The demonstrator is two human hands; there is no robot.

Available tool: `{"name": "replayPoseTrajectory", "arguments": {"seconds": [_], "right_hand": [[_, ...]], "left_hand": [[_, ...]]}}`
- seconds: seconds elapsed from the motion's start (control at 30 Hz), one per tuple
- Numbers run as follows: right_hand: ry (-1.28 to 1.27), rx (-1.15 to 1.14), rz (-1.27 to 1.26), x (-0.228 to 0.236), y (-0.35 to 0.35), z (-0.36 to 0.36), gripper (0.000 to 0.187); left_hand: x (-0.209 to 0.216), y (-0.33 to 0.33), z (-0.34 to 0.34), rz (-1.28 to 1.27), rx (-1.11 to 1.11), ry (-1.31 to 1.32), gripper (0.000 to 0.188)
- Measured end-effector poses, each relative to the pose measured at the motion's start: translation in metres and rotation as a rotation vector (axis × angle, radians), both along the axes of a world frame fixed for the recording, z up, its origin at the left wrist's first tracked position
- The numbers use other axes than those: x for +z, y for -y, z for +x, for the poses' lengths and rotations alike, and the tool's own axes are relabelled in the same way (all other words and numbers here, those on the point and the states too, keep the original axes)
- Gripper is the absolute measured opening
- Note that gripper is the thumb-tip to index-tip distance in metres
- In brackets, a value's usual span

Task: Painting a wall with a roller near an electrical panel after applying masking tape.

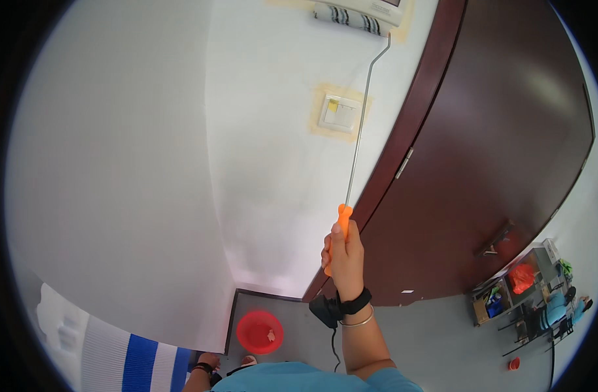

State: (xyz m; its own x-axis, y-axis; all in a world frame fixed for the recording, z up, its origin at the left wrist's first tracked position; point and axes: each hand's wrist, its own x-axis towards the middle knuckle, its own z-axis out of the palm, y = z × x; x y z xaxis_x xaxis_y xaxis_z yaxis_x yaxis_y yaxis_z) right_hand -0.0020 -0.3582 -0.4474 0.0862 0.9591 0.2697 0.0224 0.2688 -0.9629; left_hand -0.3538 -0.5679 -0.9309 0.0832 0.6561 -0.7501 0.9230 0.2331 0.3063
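Note:
My right hand (345,256) is closed round the orange handle of a paint roller (358,140), its arm raised in front of me. The long thin metal rod runs up to a white roller sleeve with dark stripes (348,19). That sleeve lies at the white wall, just below a white wall-mounted device (371,6). Below it is a white switch plate (339,113) with yellowish masking tape around it; the rod passes in front of its right side. My left hand (209,360) hangs low beside my body, and its fingers are too small and hidden to read.
A dark red door (488,130) and its frame stand right of the wall strip. On the grey floor is a red basin (260,332) with a small pale piece inside. Blue-and-white striped material (139,362) is at lower left. Far right, people sit near a cart (508,297).

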Motion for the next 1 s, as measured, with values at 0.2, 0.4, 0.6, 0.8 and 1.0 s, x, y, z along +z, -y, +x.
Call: {"name": "replayPoseTrajectory", "arguments": {"seconds": [0.2, 0.4, 0.6, 0.8, 1.0], "right_hand": [[0.024, -0.039, 0.071, 0.003, -0.015, -0.013, 0.03], [0.038, -0.041, -0.024, -0.011, -0.016, -0.009, 0.028], [0.014, -0.011, -0.103, -0.042, 0.0, -0.008, 0.026], [0.035, -0.025, -0.154, -0.074, 0.02, 0.0, 0.025], [0.017, -0.009, -0.186, -0.089, 0.037, -0.001, 0.023]], "left_hand": [[-0.007, 0.016, -0.014, 0.167, -0.187, -0.057, 0.024], [-0.006, 0.007, -0.01, 0.105, -0.105, -0.016, 0.025], [-0.008, -0.002, -0.013, 0.217, -0.39, -0.178, 0.023], [0.021, -0.027, 0.006, -0.12, 0.487, 0.1, 0.026], [0.001, -0.033, 0.003, -0.011, 0.015, 0.033, 0.03]]}}
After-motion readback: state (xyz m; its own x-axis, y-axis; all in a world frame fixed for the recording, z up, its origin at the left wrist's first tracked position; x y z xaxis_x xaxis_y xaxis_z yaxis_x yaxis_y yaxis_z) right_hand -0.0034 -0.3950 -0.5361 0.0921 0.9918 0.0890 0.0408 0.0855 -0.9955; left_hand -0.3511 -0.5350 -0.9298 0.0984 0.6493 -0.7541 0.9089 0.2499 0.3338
